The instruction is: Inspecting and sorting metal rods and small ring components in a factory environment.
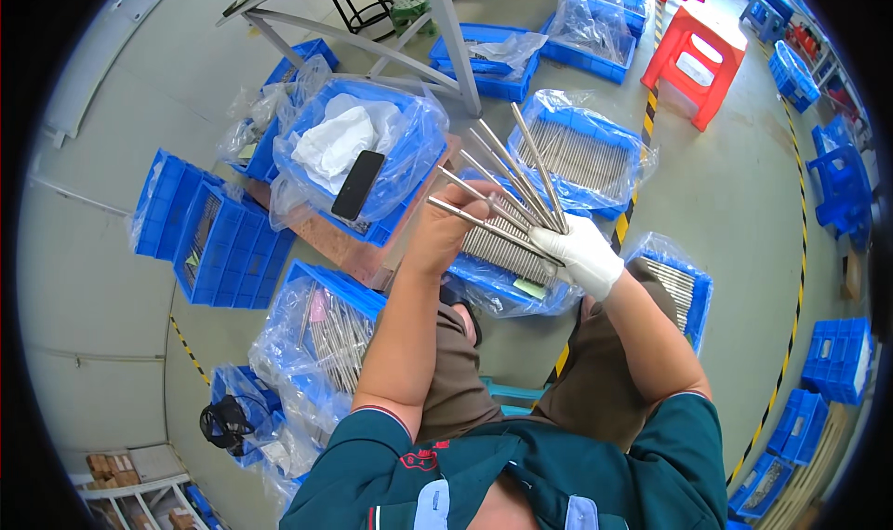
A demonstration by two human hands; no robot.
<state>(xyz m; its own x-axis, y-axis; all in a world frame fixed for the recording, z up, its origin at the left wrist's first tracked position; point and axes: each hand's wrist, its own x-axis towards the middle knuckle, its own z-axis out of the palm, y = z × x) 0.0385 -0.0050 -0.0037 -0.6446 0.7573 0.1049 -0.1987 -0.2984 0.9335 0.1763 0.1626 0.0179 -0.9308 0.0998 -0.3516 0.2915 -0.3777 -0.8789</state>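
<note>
A fan of several thin metal rods (516, 178) spreads from my right hand (588, 258), which wears a white glove and is closed round their near ends. My bare left hand (439, 228) pinches at the far ends of the leftmost rods, apart from the others. Below the rods lies a blue crate (502, 293) lined with clear plastic, holding rows of similar rods and a pale green slip. Just beyond it, another plastic-lined crate (605, 195) is filled with rods in a row.
A black phone (358, 186) rests on a bagged crate at the left. Loose rods (339, 339) fill a crate beside my left forearm; more rods (674, 288) lie in one by my right knee. A red stool (696, 60) stands far right, a table leg (453, 46) ahead.
</note>
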